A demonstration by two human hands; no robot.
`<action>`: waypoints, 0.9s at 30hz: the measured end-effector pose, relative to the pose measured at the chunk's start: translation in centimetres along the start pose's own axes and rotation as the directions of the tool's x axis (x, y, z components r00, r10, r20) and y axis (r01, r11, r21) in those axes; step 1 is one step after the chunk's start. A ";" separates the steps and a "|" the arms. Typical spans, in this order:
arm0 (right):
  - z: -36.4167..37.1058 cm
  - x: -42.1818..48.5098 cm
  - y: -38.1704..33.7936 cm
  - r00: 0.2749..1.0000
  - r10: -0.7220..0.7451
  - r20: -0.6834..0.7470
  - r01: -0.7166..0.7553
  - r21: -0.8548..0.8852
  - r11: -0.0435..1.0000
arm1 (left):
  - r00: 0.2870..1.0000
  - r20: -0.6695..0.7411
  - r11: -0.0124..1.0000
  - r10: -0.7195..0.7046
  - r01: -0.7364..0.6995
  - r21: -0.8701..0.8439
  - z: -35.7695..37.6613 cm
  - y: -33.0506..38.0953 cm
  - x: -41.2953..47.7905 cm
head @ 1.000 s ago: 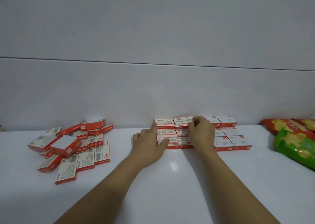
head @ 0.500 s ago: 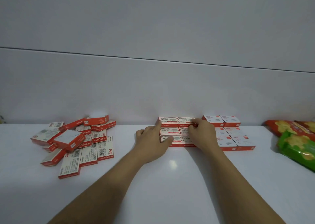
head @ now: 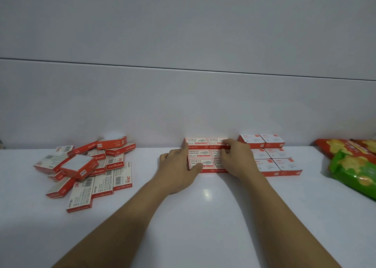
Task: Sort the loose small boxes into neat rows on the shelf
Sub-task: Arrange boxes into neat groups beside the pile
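A neat block of small red-and-white boxes [head: 200, 153] lies flat against the back wall on the white shelf [head: 203, 216], two columns wide and three rows deep. My left hand [head: 178, 166] presses on the block's left side with straight fingers, its thumb on the front box. My right hand [head: 238, 158] rests on the block's right column, fingertips touching the back right box. Another tidy block of red-and-white boxes [head: 271, 155] stands just right of my right hand. A loose pile of the same small boxes [head: 87, 166] lies jumbled at the left.
Orange and green snack bags [head: 354, 161] lie at the shelf's right end. The grey wall runs right behind the boxes. Bare white shelf stretches between the loose pile and the middle block, and in front of both arms.
The box my right hand held tilted over the back row now lies flat in that row. Both hands stay at the block, and the camera has shifted slightly.
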State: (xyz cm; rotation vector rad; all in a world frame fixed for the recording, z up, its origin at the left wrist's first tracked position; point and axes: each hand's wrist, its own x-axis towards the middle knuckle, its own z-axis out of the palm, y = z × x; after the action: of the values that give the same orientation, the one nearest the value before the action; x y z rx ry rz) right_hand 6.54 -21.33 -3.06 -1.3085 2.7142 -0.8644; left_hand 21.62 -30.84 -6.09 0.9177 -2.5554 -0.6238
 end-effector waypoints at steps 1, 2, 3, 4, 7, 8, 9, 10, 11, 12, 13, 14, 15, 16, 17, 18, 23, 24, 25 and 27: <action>0.0 0.0 -0.1 1.000 0.000 0.006 0.000 -0.012 1.000 | 1.000 0.004 1.000 0.001 -0.001 0.004 0.0 0.0 0.0; 0.1 -0.1 -0.2 1.000 -0.001 0.009 0.001 -0.024 1.000 | 1.000 0.002 1.000 0.002 -0.002 0.007 0.0 0.1 -0.1; 0.1 -0.2 -0.4 1.000 -0.006 0.003 0.006 -0.036 0.999 | 1.000 -0.001 1.000 0.001 -0.001 0.009 -0.1 0.1 -0.2; 0.1 -0.3 -0.7 1.000 -0.012 -0.009 0.012 -0.050 0.999 | 1.000 -0.004 1.000 -0.001 0.001 0.009 -0.1 0.1 -0.2; 0.0 -1.1 -1.9 0.997 -0.059 -0.044 0.053 -0.120 0.991 | 1.000 -0.027 1.000 -0.010 0.010 0.020 -0.5 0.1 -0.7; 0.0 -1.4 -2.4 0.994 -0.097 -0.047 0.091 -0.120 0.989 | 0.999 -0.052 1.000 0.003 -0.002 0.030 -0.8 0.1 -1.0; 0.0 -1.8 -2.9 0.989 -0.141 -0.042 0.136 -0.102 0.985 | 0.997 -0.080 0.999 0.021 -0.018 0.039 -1.2 0.2 -1.3; 0.2 -2.2 -3.4 0.982 -0.188 -0.033 0.185 -0.079 0.980 | 0.993 -0.108 0.998 0.035 -0.030 0.050 -1.7 0.2 -1.7; 0.4 -2.7 -3.9 0.972 -0.234 -0.026 0.232 -0.056 0.971 | 0.991 -0.129 0.997 0.041 -0.033 0.065 -2.3 0.3 -2.2; 0.6 -3.1 -4.4 0.962 -0.273 -0.021 0.272 -0.038 0.961 | 0.988 -0.149 0.995 0.047 -0.034 0.091 -2.8 0.2 -2.5; 0.8 -3.5 -4.9 0.952 -0.307 -0.017 0.306 -0.023 0.952 | 0.984 -0.167 0.991 0.054 -0.031 0.133 -3.3 0.1 -2.9; 1.0 -3.8 -5.3 0.943 -0.334 -0.008 0.334 -0.009 0.943 | 0.982 -0.182 0.983 0.057 -0.024 0.180 -3.9 -0.1 -3.2; 1.1 -4.1 -5.7 0.936 -0.352 0.007 0.352 0.002 0.936 | 0.980 -0.191 0.975 0.057 -0.013 0.221 -4.5 -0.3 -3.5; 1.2 -4.4 -6.0 0.932 -0.362 0.024 0.361 0.016 0.932 | 0.980 -0.194 0.966 0.053 -0.001 0.258 -5.1 -0.6 -3.9; 1.3 -4.6 -6.2 0.929 -0.369 0.039 0.368 0.028 0.929 | 0.980 -0.194 0.957 0.046 0.013 0.290 -5.8 -0.9 -4.4; 1.4 -4.8 -6.4 0.925 -0.376 0.053 0.375 0.039 0.926 | 0.980 -0.196 0.947 0.034 0.031 0.320 -6.5 -1.3 -5.1; 1.7 -6.2 -8.0 0.881 -0.458 0.114 0.456 0.047 0.889 | 0.964 -0.264 0.888 -0.046 0.160 0.431 -9.9 -4.6 -9.4; 1.9 -6.6 -8.4 0.870 -0.476 0.127 0.474 0.048 0.879 | 0.957 -0.282 0.878 -0.073 0.196 0.436 -10.5 -5.3 -10.1; 2.0 -6.8 -8.9 0.857 -0.498 0.132 0.496 0.049 0.867 | 0.949 -0.299 0.866 -0.098 0.230 0.444 -11.1 -6.0 -10.8; 2.5 -7.3 -9.7 0.824 -0.550 0.133 0.550 0.039 0.834 | 0.935 -0.323 0.835 -0.145 0.291 0.468 -12.0 -7.1 -12.0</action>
State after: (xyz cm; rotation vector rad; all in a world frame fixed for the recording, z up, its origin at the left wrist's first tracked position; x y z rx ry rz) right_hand 18.87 -22.04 -2.21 -2.1179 2.2431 -0.7454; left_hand 39.46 -31.24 -1.81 1.3782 -2.4043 0.1518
